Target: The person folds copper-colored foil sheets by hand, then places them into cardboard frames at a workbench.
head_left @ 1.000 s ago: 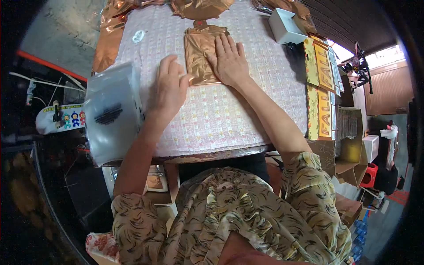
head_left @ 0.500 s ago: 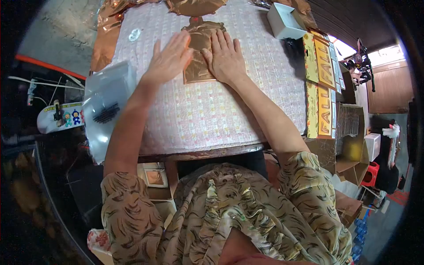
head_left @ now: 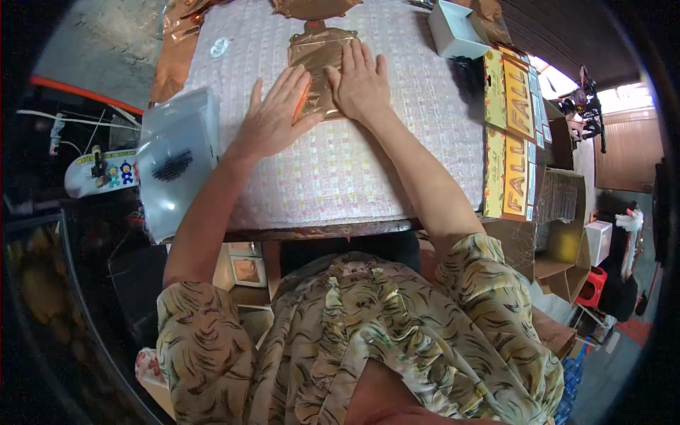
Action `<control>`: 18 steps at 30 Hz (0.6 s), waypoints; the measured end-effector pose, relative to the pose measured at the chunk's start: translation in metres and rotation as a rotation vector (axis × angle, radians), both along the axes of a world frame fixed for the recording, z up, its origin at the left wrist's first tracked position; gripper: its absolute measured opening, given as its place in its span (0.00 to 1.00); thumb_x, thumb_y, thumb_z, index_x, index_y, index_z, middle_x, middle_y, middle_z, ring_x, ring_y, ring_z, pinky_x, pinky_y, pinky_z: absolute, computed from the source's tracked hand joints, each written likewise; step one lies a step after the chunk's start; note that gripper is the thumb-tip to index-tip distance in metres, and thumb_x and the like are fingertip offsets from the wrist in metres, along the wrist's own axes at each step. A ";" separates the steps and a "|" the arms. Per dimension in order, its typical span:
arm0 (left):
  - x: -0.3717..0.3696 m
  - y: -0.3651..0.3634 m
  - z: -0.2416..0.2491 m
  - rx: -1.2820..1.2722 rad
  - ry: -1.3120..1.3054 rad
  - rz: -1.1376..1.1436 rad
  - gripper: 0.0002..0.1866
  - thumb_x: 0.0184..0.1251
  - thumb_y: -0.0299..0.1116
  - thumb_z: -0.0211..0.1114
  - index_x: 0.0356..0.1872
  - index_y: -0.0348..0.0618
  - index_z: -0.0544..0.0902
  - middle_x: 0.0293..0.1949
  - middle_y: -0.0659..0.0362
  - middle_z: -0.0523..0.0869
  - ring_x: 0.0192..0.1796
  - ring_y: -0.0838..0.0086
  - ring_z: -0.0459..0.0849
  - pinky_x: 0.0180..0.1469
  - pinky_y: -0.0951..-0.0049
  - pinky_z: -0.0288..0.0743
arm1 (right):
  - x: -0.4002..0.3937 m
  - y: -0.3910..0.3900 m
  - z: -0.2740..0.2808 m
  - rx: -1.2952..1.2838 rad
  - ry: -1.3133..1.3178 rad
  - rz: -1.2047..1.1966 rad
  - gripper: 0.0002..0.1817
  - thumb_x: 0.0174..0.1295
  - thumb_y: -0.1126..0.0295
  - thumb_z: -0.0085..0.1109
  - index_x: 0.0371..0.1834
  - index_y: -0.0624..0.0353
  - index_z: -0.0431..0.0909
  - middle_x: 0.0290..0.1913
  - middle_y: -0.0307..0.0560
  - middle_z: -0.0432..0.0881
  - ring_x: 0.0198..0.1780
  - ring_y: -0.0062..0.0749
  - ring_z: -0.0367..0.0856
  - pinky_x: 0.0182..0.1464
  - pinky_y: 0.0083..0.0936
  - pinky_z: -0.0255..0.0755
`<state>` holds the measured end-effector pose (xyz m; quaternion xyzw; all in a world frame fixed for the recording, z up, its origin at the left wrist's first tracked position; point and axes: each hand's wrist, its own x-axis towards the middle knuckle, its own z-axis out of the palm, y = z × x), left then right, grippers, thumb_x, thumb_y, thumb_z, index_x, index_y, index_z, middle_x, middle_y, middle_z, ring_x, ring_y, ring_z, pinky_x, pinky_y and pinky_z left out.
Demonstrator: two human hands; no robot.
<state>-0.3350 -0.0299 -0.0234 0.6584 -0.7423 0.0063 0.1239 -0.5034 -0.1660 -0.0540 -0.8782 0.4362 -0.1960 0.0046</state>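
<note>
A flat, shiny copper-coloured foil piece (head_left: 320,60) lies on the quilted cloth, with small tabs along its far edge. My right hand (head_left: 363,85) rests flat over its right side, fingers stretched out and pointing away from me. At the foil's lower left edge is my left hand (head_left: 275,117), its fingers straight and its thumb reaching toward the near edge. An orange reflection shows on the foil beside the left fingers. Just beyond, a second copper foil piece (head_left: 315,7) is cut off by the top of the view.
Clear plastic sleeves (head_left: 173,170) lie at the table's left edge, near a small white ring-shaped item (head_left: 219,47). Along the right edge are yellow and orange FALL packages (head_left: 516,173), a white open box (head_left: 457,32) and a black object (head_left: 467,71). Cardboard boxes (head_left: 559,241) stand right of the table.
My left hand has come toward me along the foil's left edge, its thumb now by the near corner. My right hand stays flat on the foil. The whole view has shifted slightly.
</note>
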 end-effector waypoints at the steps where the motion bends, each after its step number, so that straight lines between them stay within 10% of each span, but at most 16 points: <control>1: 0.000 0.001 0.000 0.005 0.007 -0.002 0.46 0.75 0.62 0.60 0.82 0.42 0.59 0.84 0.54 0.57 0.86 0.62 0.53 0.81 0.32 0.43 | -0.001 -0.004 -0.002 0.003 -0.024 -0.026 0.39 0.81 0.44 0.35 0.83 0.63 0.57 0.84 0.56 0.58 0.85 0.47 0.53 0.83 0.55 0.46; 12: 0.001 0.002 0.000 0.062 -0.008 0.004 0.45 0.77 0.59 0.58 0.85 0.48 0.53 0.86 0.55 0.52 0.87 0.61 0.49 0.82 0.33 0.40 | -0.015 -0.097 0.011 0.137 0.107 -0.098 0.35 0.80 0.41 0.36 0.83 0.45 0.57 0.86 0.42 0.55 0.86 0.45 0.51 0.80 0.68 0.42; 13: 0.001 0.002 -0.001 0.064 -0.015 0.004 0.45 0.77 0.60 0.58 0.85 0.48 0.53 0.86 0.55 0.51 0.87 0.61 0.49 0.82 0.33 0.40 | -0.018 -0.104 0.021 0.014 0.055 -0.091 0.33 0.75 0.39 0.48 0.74 0.49 0.74 0.75 0.49 0.76 0.76 0.46 0.72 0.73 0.60 0.62; 18: 0.002 0.004 -0.003 0.003 -0.013 0.006 0.46 0.75 0.63 0.59 0.84 0.45 0.57 0.85 0.55 0.56 0.86 0.64 0.52 0.83 0.37 0.41 | -0.023 -0.138 0.036 0.352 -0.306 -0.086 0.24 0.58 0.49 0.74 0.42 0.62 0.91 0.33 0.59 0.91 0.36 0.49 0.92 0.44 0.39 0.84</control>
